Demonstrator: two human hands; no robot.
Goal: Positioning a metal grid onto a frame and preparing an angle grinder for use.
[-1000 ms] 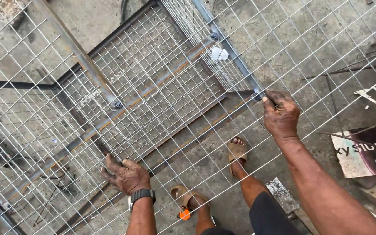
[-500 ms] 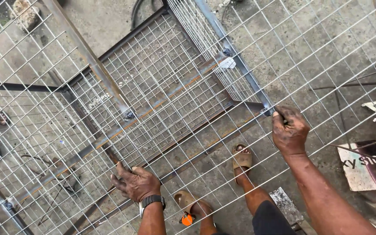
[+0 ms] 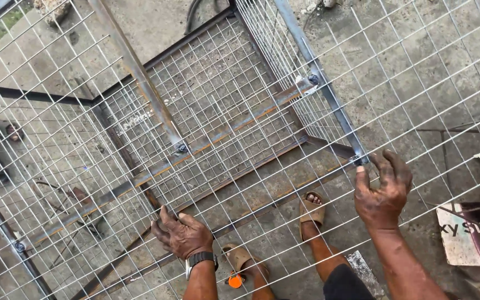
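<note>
A large sheet of wire mesh [image 3: 445, 78] lies across the top of a steel angle-iron cage frame [image 3: 329, 94] whose sides are also mesh. My left hand [image 3: 181, 236], with a black wristwatch, has its fingers curled through the mesh at its near edge, above a rusty lower frame bar. My right hand [image 3: 381, 191] is at the frame's near right corner [image 3: 358, 161]. Its fingers are spread and lifted, with only the thumb close to the corner, and it holds nothing.
My sandalled feet [image 3: 312, 208] stand on a stained concrete floor under the mesh, with a small orange object [image 3: 234, 280] by the left foot. A cardboard box [image 3: 465, 236] lies at the right. A dark hose [image 3: 195, 14] and a stone [image 3: 56, 8] sit at the far side.
My right hand has let go of the mesh at the frame corner and opened its fingers. My left hand has stayed gripping the mesh while the view shifted slightly.
</note>
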